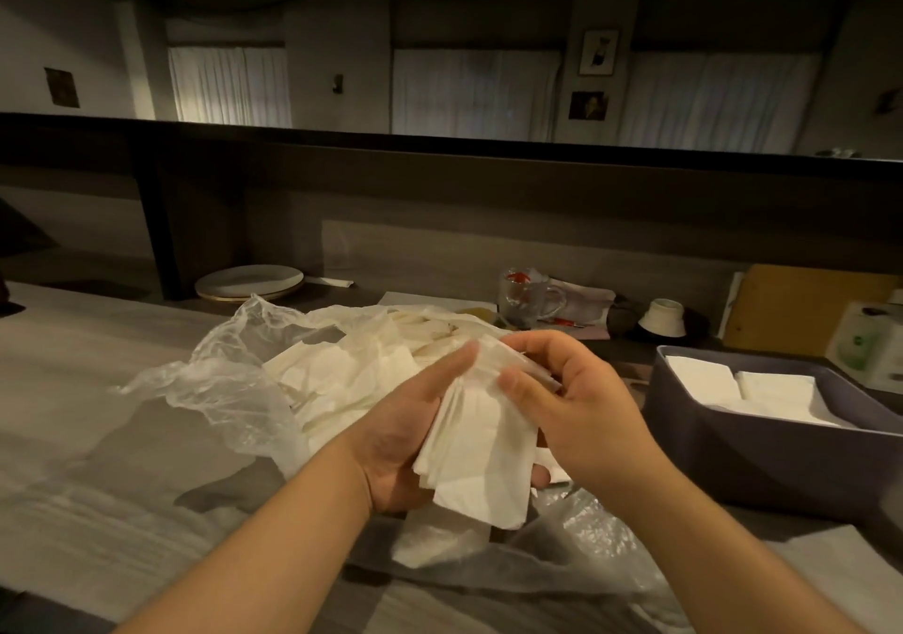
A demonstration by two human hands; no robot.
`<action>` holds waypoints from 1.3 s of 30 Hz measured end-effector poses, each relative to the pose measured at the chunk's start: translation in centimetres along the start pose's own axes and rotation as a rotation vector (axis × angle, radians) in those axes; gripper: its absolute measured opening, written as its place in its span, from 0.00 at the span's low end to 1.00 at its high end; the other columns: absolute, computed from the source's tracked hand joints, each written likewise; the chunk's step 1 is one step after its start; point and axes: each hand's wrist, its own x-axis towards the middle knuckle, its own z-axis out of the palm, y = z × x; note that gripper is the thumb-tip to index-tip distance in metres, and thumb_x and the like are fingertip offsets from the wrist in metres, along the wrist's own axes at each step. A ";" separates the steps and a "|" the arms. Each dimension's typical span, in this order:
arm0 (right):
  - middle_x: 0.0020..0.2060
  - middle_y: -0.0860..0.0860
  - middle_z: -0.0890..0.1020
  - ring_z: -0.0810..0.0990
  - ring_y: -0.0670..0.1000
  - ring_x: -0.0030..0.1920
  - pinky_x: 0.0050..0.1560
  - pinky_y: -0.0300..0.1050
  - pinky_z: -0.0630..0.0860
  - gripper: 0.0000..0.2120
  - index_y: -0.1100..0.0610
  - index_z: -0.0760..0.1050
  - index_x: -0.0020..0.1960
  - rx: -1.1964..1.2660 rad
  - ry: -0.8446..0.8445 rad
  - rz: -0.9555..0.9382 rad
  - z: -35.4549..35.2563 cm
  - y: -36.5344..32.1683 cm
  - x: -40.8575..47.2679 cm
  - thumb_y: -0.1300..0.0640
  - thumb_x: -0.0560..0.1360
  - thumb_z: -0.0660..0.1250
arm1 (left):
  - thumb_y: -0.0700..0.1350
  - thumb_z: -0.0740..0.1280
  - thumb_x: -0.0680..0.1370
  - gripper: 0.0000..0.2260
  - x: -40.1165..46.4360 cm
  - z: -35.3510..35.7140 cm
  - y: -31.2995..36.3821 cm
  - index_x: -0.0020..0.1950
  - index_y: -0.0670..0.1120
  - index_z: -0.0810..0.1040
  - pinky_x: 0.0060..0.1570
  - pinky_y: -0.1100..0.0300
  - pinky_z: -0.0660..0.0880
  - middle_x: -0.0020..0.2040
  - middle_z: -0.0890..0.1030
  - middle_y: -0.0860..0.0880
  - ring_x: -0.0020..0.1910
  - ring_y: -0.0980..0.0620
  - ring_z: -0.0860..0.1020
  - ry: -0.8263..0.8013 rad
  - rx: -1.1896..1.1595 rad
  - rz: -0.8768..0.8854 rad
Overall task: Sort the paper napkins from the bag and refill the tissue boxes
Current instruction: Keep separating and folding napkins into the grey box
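Observation:
A stack of white paper napkins (481,452) lies across the palm of my left hand (400,443), whose fingers curl up under it. My right hand (574,401) grips the stack's upper end, thumb on top. Behind my hands a crumpled clear plastic bag (229,379) lies open on the counter, with loose white napkins (342,369) spilling from it. To the right stands a dark grey tissue box (762,457), open at the top, with flat white napkins (733,391) inside.
Stacked white plates (249,281) sit at the back left. A glass mug (530,296), a small white cup (663,319) and a brown board (801,311) stand at the back right. A white-and-green packet (865,350) lies behind the box. A dark ledge runs above the counter.

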 end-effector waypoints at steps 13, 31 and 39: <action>0.60 0.25 0.63 0.55 0.36 0.66 0.74 0.48 0.56 0.16 0.32 0.73 0.55 -0.727 -0.235 -0.256 0.3 0.9 -0.5 0.31 0.71 0.70 | 0.59 0.69 0.77 0.27 0.4 -0.2 0.4 0.69 0.43 0.79 0.62 0.46 0.74 0.57 0.80 0.38 0.57 0.40 0.78 0.154 -0.311 0.037; 0.56 0.29 0.68 0.64 0.39 0.63 0.70 0.49 0.69 0.12 0.28 0.68 0.54 -0.543 -0.008 -0.149 -0.1 0.5 -0.1 0.42 0.78 0.69 | 0.40 0.69 0.70 0.12 -0.1 -0.1 -0.3 0.51 0.40 0.85 0.43 0.52 0.78 0.43 0.78 0.36 0.39 0.43 0.79 -0.208 0.015 -0.056; 0.51 0.33 0.71 0.71 0.41 0.56 0.60 0.44 0.76 0.11 0.33 0.71 0.52 -0.457 0.064 -0.135 -0.2 0.7 -0.1 0.44 0.76 0.72 | 0.43 0.68 0.72 0.10 -0.5 0.2 -0.2 0.48 0.41 0.86 0.42 0.54 0.77 0.42 0.78 0.38 0.39 0.44 0.78 -0.191 0.040 -0.039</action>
